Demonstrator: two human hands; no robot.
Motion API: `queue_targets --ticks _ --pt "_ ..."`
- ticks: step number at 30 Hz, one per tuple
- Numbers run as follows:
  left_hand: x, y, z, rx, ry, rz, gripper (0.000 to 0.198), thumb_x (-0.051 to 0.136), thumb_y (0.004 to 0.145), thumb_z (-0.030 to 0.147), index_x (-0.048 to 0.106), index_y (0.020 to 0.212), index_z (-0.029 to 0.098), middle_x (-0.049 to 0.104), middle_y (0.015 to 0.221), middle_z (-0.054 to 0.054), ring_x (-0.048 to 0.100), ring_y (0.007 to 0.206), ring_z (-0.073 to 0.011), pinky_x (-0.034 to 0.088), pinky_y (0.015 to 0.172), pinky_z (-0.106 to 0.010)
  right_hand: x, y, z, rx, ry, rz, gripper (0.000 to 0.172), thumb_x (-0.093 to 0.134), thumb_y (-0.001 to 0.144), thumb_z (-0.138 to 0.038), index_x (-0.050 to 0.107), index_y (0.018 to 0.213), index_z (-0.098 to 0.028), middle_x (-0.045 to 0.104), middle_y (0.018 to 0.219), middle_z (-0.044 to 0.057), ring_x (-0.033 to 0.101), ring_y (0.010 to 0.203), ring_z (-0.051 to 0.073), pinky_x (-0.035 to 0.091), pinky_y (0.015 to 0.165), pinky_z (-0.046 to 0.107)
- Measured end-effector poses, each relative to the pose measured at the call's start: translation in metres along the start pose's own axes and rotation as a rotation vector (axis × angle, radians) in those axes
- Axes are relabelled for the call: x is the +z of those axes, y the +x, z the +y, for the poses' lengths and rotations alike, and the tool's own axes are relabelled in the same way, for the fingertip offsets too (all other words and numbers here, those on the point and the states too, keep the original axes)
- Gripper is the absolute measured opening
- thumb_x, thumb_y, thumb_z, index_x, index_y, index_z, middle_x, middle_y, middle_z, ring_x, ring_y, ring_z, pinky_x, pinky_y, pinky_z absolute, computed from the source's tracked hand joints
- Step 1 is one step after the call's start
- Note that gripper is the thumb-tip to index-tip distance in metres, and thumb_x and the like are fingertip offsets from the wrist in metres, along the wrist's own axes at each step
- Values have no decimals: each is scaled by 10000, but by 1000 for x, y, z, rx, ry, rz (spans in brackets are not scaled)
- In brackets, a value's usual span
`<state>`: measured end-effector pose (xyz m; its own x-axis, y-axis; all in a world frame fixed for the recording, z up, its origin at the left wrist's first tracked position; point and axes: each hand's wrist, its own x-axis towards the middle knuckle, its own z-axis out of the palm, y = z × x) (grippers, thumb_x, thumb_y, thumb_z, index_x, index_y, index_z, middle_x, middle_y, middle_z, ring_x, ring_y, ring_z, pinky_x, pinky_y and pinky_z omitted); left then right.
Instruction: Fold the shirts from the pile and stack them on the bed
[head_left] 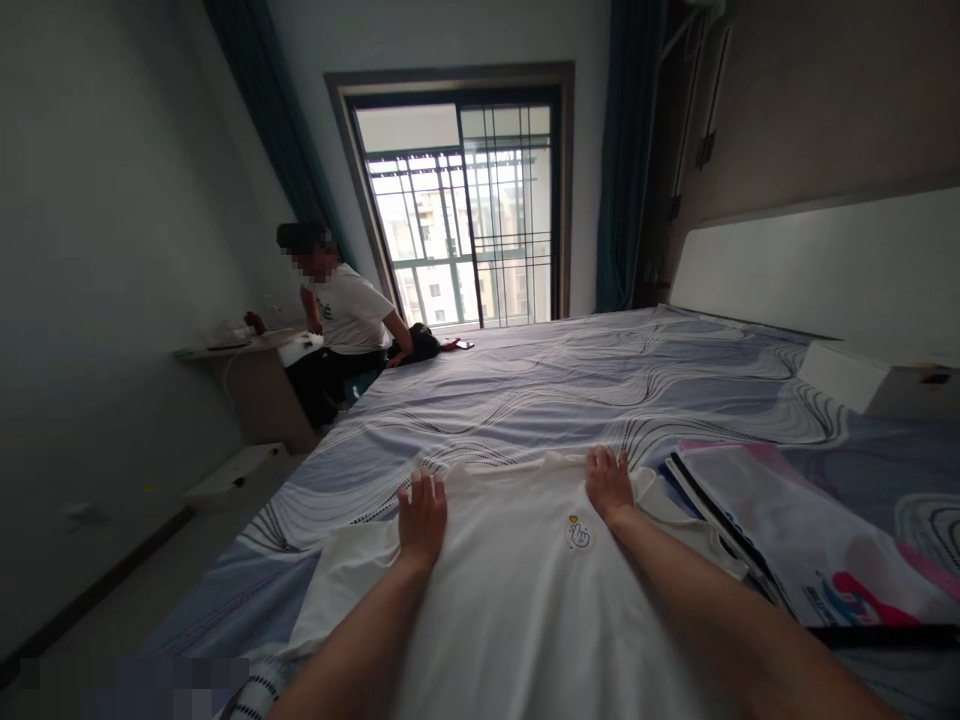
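Observation:
A white T-shirt (510,560) with a small hand-and-heart print lies spread on the bed, its collar edge pointing away from me. My left hand (423,515) rests on the shirt near its left shoulder, palm down, fingers spread a little. On the other shoulder lies my right hand (609,482), fingers apart and flat on the fabric. Neither hand grips the cloth visibly. Both sleeves fan outward beyond my wrists. Right of the shirt is a translucent zip bag (810,530) with pink edges and a red and blue logo.
The bed (510,390) has a wavy-patterned sheet. A white box (877,380) sits at the right by the headboard (817,270). A seated person (356,310) leans on the far left edge, near a dark bag and a phone (466,345). A desk (262,380) stands left.

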<state>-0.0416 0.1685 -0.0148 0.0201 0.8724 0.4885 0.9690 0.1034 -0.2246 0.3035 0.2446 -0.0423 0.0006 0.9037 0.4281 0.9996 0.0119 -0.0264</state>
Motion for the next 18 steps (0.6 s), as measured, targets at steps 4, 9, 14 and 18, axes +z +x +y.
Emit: queue_targets --ticks 4,9,14,18 --pt "-19 -51 -17 -10 -50 -26 578 286 911 56 551 1411 176 450 1550 -142 351 1454 -327 329 1124 -551 -9 -39 13 -68 5 3 546 310 925 -102 510 1432 -80 480 1496 197 349 1427 329 184 1198 548" --pt "-30 -118 -36 13 -214 -114 655 282 851 -6 573 1397 206 543 1488 -55 395 1448 -230 395 1162 -421 -12 -99 34 -117 99 -32 603 300 864 -52 566 1403 -104 516 1483 167 384 1432 309 235 1217 486" --pt "-47 -173 -37 -13 -319 -199 555 295 941 185 509 1452 203 454 1554 -68 341 1474 -249 365 1189 -467 -24 -158 42 -208 237 -85 576 315 886 -105 590 1388 -173 561 1455 108 433 1409 264 292 1202 443" --pt "-77 -202 -32 -26 -283 -315 561 287 963 280 445 1494 191 340 1604 -84 283 1495 -295 315 1191 -541 -52 -195 40 -170 202 -162 547 326 964 -308 527 1449 -155 459 1542 105 349 1462 281 219 1216 486"
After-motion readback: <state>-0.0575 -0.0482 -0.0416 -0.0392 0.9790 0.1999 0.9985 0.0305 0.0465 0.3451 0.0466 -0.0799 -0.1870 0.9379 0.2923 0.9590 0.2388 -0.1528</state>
